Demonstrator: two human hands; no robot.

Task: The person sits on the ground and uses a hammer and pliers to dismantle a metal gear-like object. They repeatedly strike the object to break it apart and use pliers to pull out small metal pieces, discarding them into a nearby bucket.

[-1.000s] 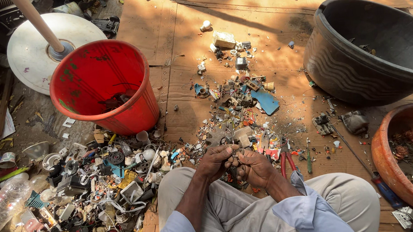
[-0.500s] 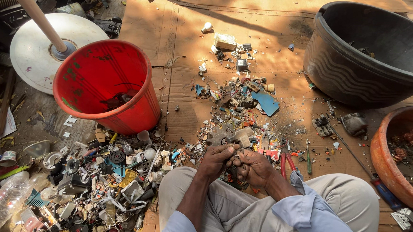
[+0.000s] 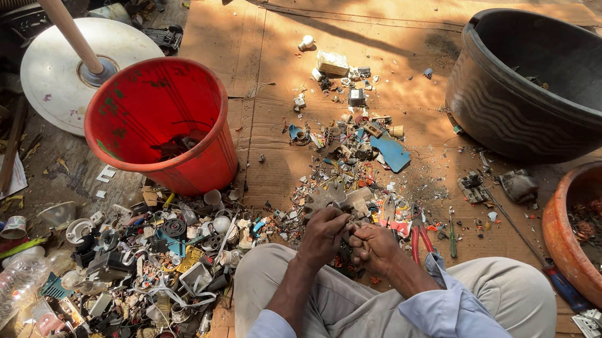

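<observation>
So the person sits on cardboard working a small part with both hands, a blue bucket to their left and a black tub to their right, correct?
Not quite. The bucket to the left is red, not blue, as the head view shows. The rest stands: both hands, left and right, work a small part over the cardboard, with the black tub to the right.

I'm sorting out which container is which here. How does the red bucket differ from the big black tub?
The red bucket is bright red, tall and narrow with smooth walls; the black tub is dark, wide and squat, with wavy ribs on its outer wall. The red bucket stands left of the scattered scrap, the black tub to its right. Both stand upright and open-topped, each with only a few pieces inside, beyond the person's hands.
</observation>
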